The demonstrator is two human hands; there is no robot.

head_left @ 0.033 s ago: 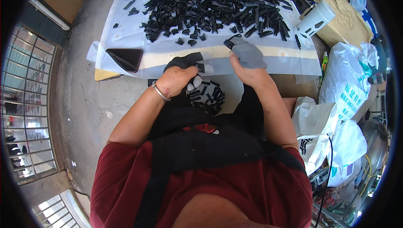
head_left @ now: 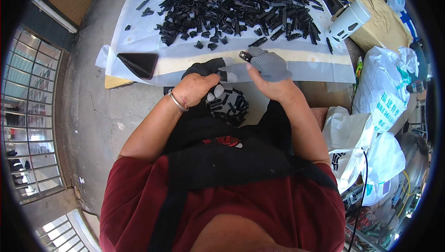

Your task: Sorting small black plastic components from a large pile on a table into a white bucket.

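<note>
My right hand (head_left: 271, 66), in a grey dotted glove, pinches a small black plastic piece (head_left: 244, 56) with holes near its end, just above the table's near edge. Close by on its left, my left hand (head_left: 206, 76) wears a dark glove with pale fingertips. Its fingers are curled, and whatever they may hold is hidden. Below the hands, between my legs, a pale container (head_left: 256, 101) has several short black pieces (head_left: 229, 106) in it. A large heap of black plastic pieces (head_left: 232, 13) covers the far part of the table; one dark piece (head_left: 258, 42) lies just beyond my right hand.
A black phone or wallet-like flat case (head_left: 139, 64) lies on the table's (head_left: 185, 62) near left. At the far right edge stands a white cylindrical holder (head_left: 348, 21). White plastic bags (head_left: 382, 89) crowd my right side; a barred window (head_left: 32, 113) is at left.
My right hand has come slightly toward me and left, and the black piece in it now sits closer to my left hand. The left hand has barely moved.
</note>
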